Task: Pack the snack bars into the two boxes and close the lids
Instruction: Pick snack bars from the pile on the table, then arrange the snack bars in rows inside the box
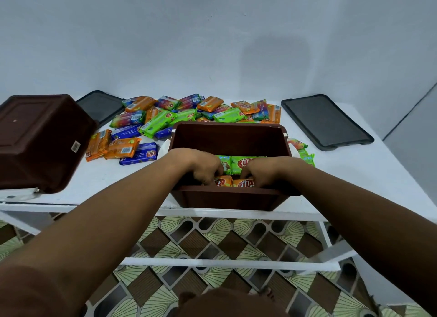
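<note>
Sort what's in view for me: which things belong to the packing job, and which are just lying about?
Job: open box, packed bars, loose bars, tipped second box, left lid, right lid, left hand, right hand.
Just there: white table, tiled floor.

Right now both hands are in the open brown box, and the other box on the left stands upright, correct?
Not quite. The head view shows the other box on the left tipped over, base showing. Left hand and right hand are in the open brown box.
</note>
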